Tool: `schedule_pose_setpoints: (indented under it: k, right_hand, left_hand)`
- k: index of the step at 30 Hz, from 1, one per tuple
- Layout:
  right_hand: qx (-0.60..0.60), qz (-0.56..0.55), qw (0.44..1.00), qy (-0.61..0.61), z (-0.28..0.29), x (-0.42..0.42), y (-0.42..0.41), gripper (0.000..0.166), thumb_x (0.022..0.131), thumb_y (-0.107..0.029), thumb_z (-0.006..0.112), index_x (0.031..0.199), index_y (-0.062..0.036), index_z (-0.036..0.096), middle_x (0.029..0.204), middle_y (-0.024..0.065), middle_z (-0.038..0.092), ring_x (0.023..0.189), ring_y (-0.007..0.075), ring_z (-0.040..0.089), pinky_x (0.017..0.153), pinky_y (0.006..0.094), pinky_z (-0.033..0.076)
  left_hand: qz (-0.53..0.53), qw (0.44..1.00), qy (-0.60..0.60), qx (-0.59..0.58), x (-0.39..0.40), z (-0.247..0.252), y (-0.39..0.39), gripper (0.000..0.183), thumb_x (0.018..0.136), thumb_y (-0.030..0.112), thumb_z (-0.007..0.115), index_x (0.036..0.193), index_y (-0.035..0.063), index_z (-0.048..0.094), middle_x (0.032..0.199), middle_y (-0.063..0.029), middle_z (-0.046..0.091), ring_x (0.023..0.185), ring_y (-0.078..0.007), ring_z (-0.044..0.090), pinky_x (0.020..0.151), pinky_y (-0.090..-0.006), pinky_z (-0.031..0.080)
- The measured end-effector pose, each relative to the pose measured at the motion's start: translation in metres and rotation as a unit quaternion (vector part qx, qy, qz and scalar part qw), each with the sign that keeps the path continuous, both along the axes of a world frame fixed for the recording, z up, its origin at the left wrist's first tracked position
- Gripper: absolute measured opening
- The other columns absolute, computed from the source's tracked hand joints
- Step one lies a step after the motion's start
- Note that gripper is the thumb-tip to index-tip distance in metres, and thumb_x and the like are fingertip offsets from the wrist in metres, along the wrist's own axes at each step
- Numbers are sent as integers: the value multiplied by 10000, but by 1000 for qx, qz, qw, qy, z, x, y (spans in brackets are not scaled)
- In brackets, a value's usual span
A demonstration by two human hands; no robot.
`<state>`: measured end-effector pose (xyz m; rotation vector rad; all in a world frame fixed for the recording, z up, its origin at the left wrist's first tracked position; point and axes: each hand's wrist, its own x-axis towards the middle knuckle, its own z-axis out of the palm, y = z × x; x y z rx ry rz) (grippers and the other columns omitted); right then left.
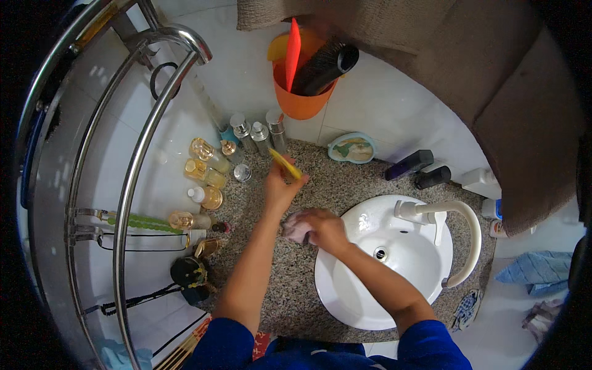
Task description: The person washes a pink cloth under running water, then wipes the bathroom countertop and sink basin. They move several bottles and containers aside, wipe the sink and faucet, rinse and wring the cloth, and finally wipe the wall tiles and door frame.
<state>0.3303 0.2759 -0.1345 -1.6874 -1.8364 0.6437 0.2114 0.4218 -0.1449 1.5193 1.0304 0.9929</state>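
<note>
My left hand grips a thin yellow object, seen nearly edge-on; what it is I cannot tell. It is held above the speckled granite countertop, close to the silver-capped bottles. My right hand is closed around a crumpled pinkish-grey cloth, which lies against the counter just left of the white oval washbasin. My right forearm crosses over the basin. A round clear cap or jar stands left of my left hand.
Perfume and lotion bottles line the left wall beneath a chrome rail. An orange cup with a round hairbrush hangs at the back wall. A pale faucet arches over the basin's right side. A brown towel hangs upper right.
</note>
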Motion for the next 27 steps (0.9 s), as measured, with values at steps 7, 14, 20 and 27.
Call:
schedule_pose_setpoints:
  k: [7,14,20,27]
  right_hand:
    - [22,-292,901,-321,-19,84,13,470,724,-53,616,1184,-137,578,1220,102,580,974,338,581,776,462,460]
    - [54,-40,985,-159,-17,-13,-31,441,648,-99,686,1071,-223,679,1241,56,574,1033,256,576,810,444,461]
    - [135,-108,977,-128,-3,68,12,340,724,-267,720,1029,-122,684,1150,80,618,1007,281,593,851,480,431]
    - [42,-323,944,-50,-44,132,95,510,705,-283,764,1115,-29,597,1109,187,618,1015,365,590,874,437,464]
  left_hand:
    - [13,996,88,30,46,-18,37,623,734,226,791,1212,25,446,1116,-196,617,1045,-346,608,841,-428,499]
    - [49,998,36,34,76,-44,46,642,693,217,822,1210,47,481,1186,-180,575,1092,-350,573,885,-420,469]
    - [102,989,82,73,64,-73,-18,506,754,66,692,1236,47,537,1095,-103,605,957,-261,590,802,-357,479]
    - [-31,992,115,-44,92,-75,-6,485,749,42,589,1232,16,548,1226,-208,527,1123,-367,517,960,-418,419]
